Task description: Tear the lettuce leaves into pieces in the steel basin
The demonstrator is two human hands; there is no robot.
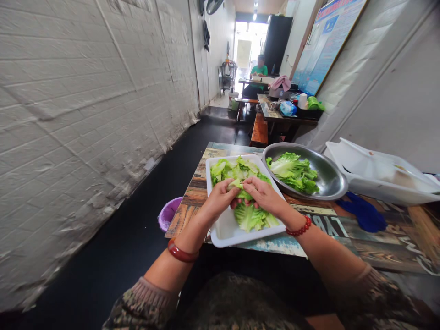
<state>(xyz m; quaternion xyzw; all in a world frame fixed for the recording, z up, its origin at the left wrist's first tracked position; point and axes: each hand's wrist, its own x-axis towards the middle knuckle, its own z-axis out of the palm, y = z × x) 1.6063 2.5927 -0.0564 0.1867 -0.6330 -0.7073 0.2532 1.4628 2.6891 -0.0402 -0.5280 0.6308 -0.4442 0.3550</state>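
Note:
My left hand (222, 196) and my right hand (263, 195) are close together over a white plastic tray (220, 233). Both pinch a piece of green lettuce leaf (237, 184) between thumbs and fingers. Beneath and beyond them, loose lettuce leaves (254, 219) lie in the tray, with torn pieces heaped toward its far side. The tray's near left corner shows bare white plastic. Right of it, a steel basin (330, 183) holds more lettuce (294, 172), its leaves larger and whole.
A blue glove (366, 213) lies on the wood-patterned table (192, 206). White plastic containers (381, 174) stand at the right by the wall. On the floor to the left is a purple bucket (168, 214). Farther back, a person in green (259, 70) sits at another table.

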